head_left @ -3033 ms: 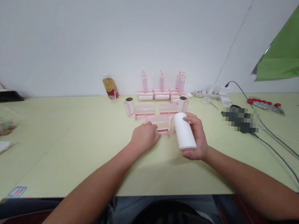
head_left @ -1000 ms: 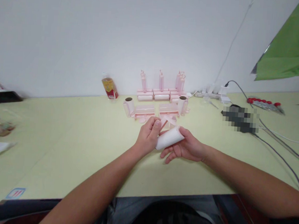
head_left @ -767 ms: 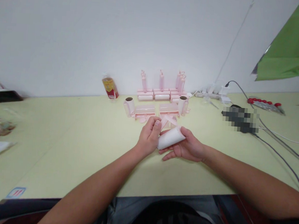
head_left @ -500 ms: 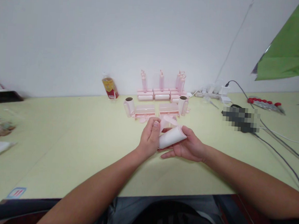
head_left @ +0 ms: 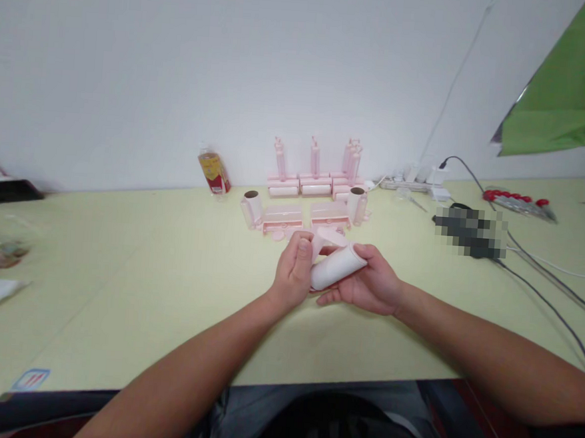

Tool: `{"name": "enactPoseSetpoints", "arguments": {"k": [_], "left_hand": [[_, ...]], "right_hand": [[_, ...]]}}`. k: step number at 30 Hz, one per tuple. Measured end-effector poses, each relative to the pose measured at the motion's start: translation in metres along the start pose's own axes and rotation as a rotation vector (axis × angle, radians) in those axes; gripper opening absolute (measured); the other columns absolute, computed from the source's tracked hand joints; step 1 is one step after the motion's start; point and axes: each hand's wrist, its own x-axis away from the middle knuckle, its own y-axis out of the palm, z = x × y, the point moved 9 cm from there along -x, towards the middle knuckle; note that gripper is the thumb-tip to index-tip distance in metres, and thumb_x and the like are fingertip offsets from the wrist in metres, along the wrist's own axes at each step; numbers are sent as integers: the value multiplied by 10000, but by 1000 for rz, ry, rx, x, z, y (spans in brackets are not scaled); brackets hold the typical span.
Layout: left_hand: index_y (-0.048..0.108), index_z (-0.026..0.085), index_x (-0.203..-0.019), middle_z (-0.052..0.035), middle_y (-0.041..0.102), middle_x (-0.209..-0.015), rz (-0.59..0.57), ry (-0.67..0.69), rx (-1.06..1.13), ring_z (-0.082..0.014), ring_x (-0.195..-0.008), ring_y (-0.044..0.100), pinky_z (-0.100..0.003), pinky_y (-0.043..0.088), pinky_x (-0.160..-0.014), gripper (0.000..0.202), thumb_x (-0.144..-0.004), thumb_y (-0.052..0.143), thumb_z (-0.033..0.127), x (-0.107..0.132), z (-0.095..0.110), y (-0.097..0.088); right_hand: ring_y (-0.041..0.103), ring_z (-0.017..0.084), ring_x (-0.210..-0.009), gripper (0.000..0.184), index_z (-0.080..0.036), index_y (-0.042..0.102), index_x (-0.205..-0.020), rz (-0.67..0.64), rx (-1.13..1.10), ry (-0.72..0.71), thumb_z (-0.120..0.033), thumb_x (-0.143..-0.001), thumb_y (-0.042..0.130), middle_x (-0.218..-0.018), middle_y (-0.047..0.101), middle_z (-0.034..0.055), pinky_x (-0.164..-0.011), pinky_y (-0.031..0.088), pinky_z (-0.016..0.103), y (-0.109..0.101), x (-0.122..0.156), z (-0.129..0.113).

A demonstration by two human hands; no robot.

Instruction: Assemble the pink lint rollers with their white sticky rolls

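A white lint roller lies tilted between my two hands, its right end higher. My left hand is closed round the left end, thumb upright. My right hand grips the right end, thumb on top and fingers underneath. A pale pink flap or cover stands up behind the roll; its far part is hidden. Just beyond are two open pink roller cases, a left one and a right one. Upright rolls stand beside them, one left and one right.
Several pink cases with white rolls and upright pink handles line the wall. A drink bottle stands left of them. A power strip, black cables and red-capped items lie right. A phone-like black device is far left.
The roll has turned slightly in my hands, and my right fingers have drawn in a little under it. The view has shifted slightly; the things on the table have not moved.
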Motion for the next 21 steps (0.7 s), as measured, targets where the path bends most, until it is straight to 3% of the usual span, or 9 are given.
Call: {"name": "enactPoseSetpoints", "arguments": {"k": [7, 12, 18, 21], "left_hand": [[584, 192, -957, -41, 587, -844, 30, -22, 32, -175, -800, 548, -310, 451, -732, 483, -1026, 306, 581, 0, 2, -2], [519, 200, -841, 25, 448, -661, 76, -180, 88, -120, -584, 417, -262, 371, -551, 479, -1006, 348, 615, -2, -13, -3], [604, 206, -980, -45, 691, -808, 29, -526, 219, -175, -623, 615, -293, 475, -526, 451, -979, 419, 617, 3, -42, 7], [619, 206, -996, -69, 731, -848, 16, -629, 270, -194, -627, 647, -313, 492, -526, 420, -989, 422, 577, 6, -48, 10]], "right_hand": [[726, 317, -955, 619, -184, 468, -1326, -12, 3, 14, -559, -846, 576, -1064, 727, 143, -869, 540, 498, 4, 1, -2], [753, 315, -921, 611, -185, 447, -1331, 83, -23, 90, -644, -942, 342, -1019, 746, 165, -861, 549, 483, -2, -1, -1], [767, 303, -882, 781, -139, 479, -1311, 22, -38, 261, -733, -939, 134, -1022, 747, 203, -844, 568, 446, -3, -2, 10], [769, 305, -898, 848, -134, 470, -1327, 21, -30, 281, -771, -921, 85, -1044, 744, 219, -850, 573, 436, -7, -3, 13]]}}
